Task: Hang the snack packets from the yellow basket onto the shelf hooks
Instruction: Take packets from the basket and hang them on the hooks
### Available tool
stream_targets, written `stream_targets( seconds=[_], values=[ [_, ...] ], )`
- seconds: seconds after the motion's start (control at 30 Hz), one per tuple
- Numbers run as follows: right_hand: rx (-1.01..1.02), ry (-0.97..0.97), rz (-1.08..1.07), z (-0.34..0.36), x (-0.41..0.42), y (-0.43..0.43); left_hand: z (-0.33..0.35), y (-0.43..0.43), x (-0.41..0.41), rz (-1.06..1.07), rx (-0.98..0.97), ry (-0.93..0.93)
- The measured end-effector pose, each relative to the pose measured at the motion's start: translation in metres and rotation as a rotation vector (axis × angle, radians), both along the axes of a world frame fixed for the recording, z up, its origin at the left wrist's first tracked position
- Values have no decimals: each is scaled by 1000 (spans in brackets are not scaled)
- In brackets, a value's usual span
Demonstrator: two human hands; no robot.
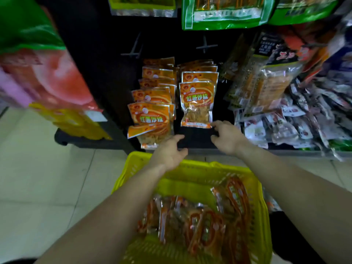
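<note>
Two rows of orange packets (197,103) hang upright, long axes vertical.

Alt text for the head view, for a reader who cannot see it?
The left hand and right hand reach, empty, toward two rows of orange snack packets hanging on a dark shelf. Below them, a yellow basket holds loose packets.

Basket (133,168) on the floor (38,168) before the shelf (114,73)
Loose packets (200,225) lie in the basket; behind it a left row (150,115) and right row (197,103) hang side by side, the left hand (169,153) and right hand (226,136) just before them.
</note>
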State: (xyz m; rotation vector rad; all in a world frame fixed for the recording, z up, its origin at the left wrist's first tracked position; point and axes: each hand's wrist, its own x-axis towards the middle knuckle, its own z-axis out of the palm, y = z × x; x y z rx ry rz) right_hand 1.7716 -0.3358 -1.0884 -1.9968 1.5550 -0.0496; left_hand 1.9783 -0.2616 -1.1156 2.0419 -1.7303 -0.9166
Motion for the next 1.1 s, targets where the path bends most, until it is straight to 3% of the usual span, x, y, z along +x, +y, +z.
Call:
stream_targets(
  seconds=[0.2, 0.43, 0.7, 0.87, 1.03, 1.1],
  values=[
    [-186, -18, 76, 7, -20, 100, -15, 95, 13, -13, 114, -81],
    [294, 319, 389, -94, -21, 171, -61, 153, 6, -47, 345, -87],
    [262, 369, 420, -175, 0, 190, -106, 174, 6, -129, 468, -105],
    [299, 125, 429, -164, 4, 162, -108, 159, 8, -136, 413, 5],
    [224, -84, 382, -135, 0, 138, -96, 142, -7, 27, 435, 340],
    [210, -167, 312, -130, -1, 134, -93, 142, -17, 82, 415, 374]
  ],
)
